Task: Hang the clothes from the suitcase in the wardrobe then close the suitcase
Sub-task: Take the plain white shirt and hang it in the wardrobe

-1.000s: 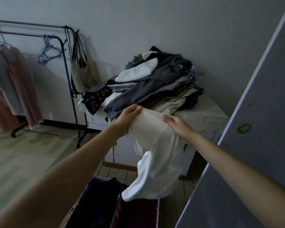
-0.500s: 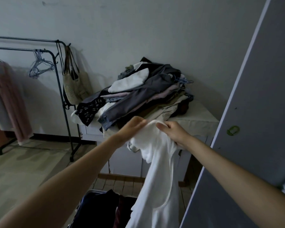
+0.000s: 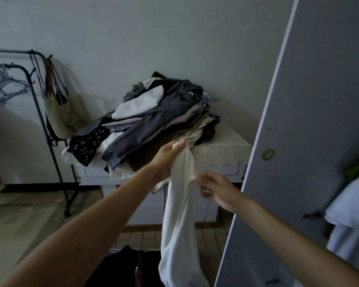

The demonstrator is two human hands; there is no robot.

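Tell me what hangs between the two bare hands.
Head view: the bunched white fabric garment hangs between them. The left hand grips its top; the right hand sits lower beside it, whether touching is unclear.

Nothing readable here, honestly. No words, brand names, numbers or signs show up on anything. The closest thing is a small green sticker (image 3: 268, 155) on the grey door (image 3: 311, 121) at the right, but it's too blurry to tell if it carries any print. The dark cloth (image 3: 85, 145) at the left of the pile has pale marks, which look like a pattern and not letters.
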